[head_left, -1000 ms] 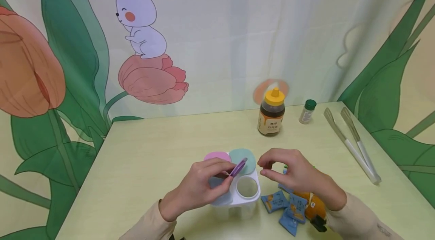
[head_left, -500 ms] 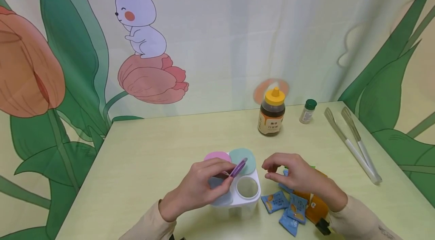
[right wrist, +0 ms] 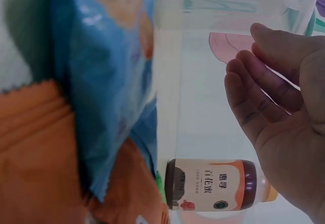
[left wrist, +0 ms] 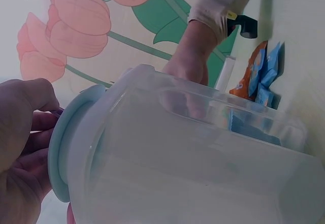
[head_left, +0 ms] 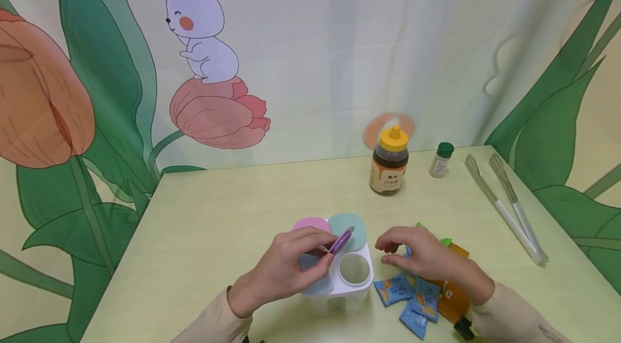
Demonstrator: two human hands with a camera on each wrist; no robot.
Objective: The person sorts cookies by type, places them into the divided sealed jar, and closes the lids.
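Note:
My left hand pinches a purple lid, tilted on edge above a white container with several round openings. Pink, teal and pale blue lids cover three of them; the front right opening is uncovered. In the left wrist view, the clear wall shows a blue packet through it. Above a heap of blue snack packets and an orange packet, my right hand hovers, its fingers loosely bent and holding nothing, as the right wrist view confirms.
A honey bottle with a yellow cap stands at the back of the table. Right of it are a small green-capped shaker and long tongs lying near the right edge. A printed curtain hangs behind.
My right hand has moved slightly right and toward me, away from the container. The orange packet has shifted a little beneath it. My left hand keeps the purple lid in place.

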